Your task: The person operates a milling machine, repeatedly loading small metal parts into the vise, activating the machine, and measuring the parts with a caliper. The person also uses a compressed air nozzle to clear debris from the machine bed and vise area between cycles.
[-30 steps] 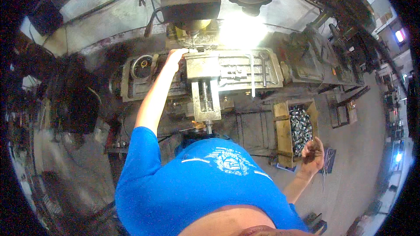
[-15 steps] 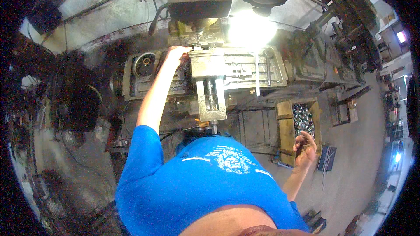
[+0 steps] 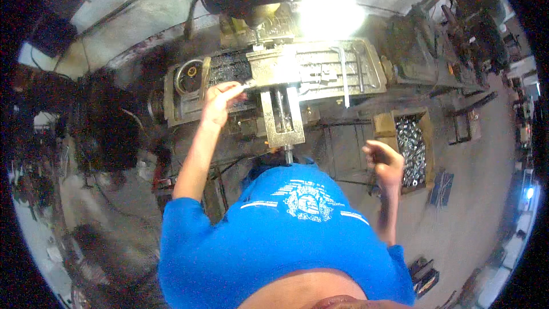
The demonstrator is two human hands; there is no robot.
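My left hand [image 3: 220,103] is closed in a pinch on a small metal part [image 3: 249,84], just left of the vise's near jaw. The part is bright and too small to make out fully. The vise [image 3: 269,68] is bolted on the machine table [image 3: 366,74], its screw slide pointing toward my body. Above its back end hangs the machine's spindle tool [image 3: 257,37]. Out to the right, my right hand [image 3: 387,163] hovers in the air with loosely bent fingers apart and nothing visible in them. It is left of a box [image 3: 386,126] filled with small metal parts [image 3: 410,149].
A round ring-shaped handwheel [image 3: 189,77] sits at the table's left end. A long bar [image 3: 343,74] and a thinner rod [image 3: 359,68] lie on its right side. A bright lamp [image 3: 331,17] glares behind. A blue flat piece [image 3: 441,189] rests on the floor beyond the box.
My left hand has drawn back from the vise's far end toward me, with a small metal part now visible in its fingers. The right hand has risen and moved slightly left.
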